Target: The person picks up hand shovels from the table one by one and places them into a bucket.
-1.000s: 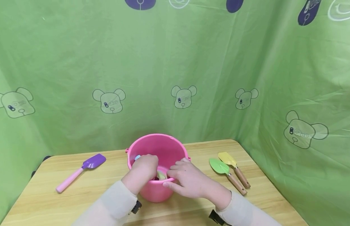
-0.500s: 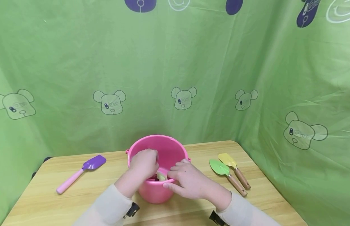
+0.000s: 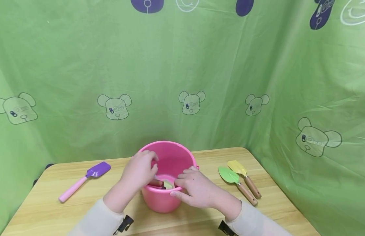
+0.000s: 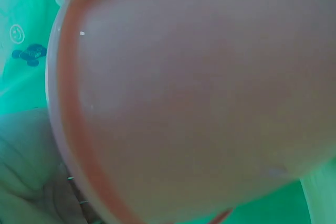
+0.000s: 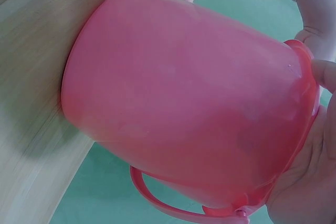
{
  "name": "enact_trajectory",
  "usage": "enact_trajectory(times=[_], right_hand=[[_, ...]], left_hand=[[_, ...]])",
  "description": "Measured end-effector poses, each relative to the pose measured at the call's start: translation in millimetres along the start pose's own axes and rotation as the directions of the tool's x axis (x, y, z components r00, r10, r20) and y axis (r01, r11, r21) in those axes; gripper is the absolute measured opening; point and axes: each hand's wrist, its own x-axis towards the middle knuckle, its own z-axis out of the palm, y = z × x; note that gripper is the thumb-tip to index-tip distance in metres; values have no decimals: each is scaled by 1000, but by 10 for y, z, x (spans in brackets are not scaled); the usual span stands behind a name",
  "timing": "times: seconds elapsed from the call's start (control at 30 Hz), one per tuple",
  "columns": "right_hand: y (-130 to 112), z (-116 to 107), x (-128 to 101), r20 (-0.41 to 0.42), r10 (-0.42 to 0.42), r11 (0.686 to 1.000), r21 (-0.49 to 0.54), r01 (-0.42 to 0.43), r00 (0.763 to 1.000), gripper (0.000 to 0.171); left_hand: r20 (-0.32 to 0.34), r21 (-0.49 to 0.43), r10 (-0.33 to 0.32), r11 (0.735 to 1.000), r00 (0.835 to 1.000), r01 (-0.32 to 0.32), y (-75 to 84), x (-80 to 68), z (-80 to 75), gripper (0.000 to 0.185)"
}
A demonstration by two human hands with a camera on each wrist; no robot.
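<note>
A pink bucket [image 3: 174,156] stands at the middle of the wooden table [image 3: 49,209]. My left hand [image 3: 138,171] reaches over its near-left rim, fingers curled round the brown handle of a small tool [image 3: 157,183] that pokes up inside. A pale green piece [image 3: 168,185] shows beside that handle; the rest of the contents are hidden. My right hand [image 3: 190,187] grips the near-right rim, fingers inside and thumb outside. The bucket's wall [image 4: 199,93] fills the left wrist view. In the right wrist view the bucket [image 5: 184,108] sits against my right palm [image 5: 304,182].
A purple spade with a pink handle [image 3: 82,179] lies on the table's left. A green trowel [image 3: 235,182] and a yellow trowel [image 3: 245,176], both wooden-handled, lie at the right. Green printed cloth [image 3: 182,65] hangs close behind and along both sides.
My left hand has risen and shifted left from deep in the bucket to its rim, bringing the brown handle up. The right hand and the bucket have stayed put.
</note>
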Motion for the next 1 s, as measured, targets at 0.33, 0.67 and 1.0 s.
enact_trajectory(times=[0.33,0.67,1.0], right_hand=[[4,-6,3,2,1,1000,8,-1,1000,35],[-4,-20,6,6,4,1000,13,-4,1000,39],[0,1,12,-8,-2,1000,12,2,1000,38]], left_hand=[[-97,2,16,1000,995,-16,-267,-124,-109,19],[-213,13,-35,999,976,38,-566,-285,-247,24],[-211,43,-101,993,972,113,-882,-418,-341,32]])
